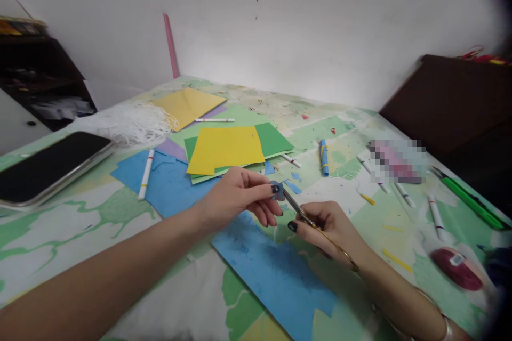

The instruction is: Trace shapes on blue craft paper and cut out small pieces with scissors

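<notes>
Near the middle of the head view, my left hand (246, 196) pinches a small blue cut-out piece (279, 192) between thumb and fingers. My right hand (328, 229) is closed on a pair of scissors (298, 209) with gold-coloured handles. The tips of the scissors meet the blue piece at my left fingertips; whether the blades are apart cannot be made out. Beneath both hands lies a large blue craft sheet (272, 266) with cut edges. Small blue scraps (293, 187) are scattered just beyond my fingers.
Yellow (226, 146) and green sheets (274, 138) are stacked behind my hands. At left are a phone (52, 168), white string (128, 122) and a marker (146, 175). A blue roll (324, 157), a green cutter (474, 202) and dark red yarn (456, 268) lie right.
</notes>
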The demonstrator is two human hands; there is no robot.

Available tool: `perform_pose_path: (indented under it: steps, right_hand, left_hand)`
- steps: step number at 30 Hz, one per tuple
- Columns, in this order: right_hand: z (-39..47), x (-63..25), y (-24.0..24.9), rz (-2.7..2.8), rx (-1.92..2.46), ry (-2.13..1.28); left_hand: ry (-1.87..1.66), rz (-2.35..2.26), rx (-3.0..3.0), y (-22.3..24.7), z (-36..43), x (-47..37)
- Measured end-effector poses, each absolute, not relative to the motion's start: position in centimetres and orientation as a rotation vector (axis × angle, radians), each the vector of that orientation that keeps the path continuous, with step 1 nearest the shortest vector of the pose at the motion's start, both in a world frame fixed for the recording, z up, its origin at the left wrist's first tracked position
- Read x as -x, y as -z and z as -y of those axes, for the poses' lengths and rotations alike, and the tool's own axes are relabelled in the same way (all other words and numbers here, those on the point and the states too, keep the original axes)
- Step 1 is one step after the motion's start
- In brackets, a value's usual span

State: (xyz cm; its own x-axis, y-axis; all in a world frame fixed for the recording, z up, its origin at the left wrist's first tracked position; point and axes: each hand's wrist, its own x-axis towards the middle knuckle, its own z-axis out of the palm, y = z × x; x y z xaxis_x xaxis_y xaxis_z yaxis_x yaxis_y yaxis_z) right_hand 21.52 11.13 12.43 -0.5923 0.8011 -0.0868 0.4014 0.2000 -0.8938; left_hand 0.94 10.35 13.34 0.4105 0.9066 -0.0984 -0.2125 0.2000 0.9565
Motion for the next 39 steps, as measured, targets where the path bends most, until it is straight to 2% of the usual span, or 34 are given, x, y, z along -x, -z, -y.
perform_pose_path:
  steps: [39]
  right_hand:
    - [-10.73,-20.85,-12.16,2.141,1.209,-1.05]
  left_hand:
    - [-0.907,-0.783,-1.09,-13.26,-10.11,-1.18]
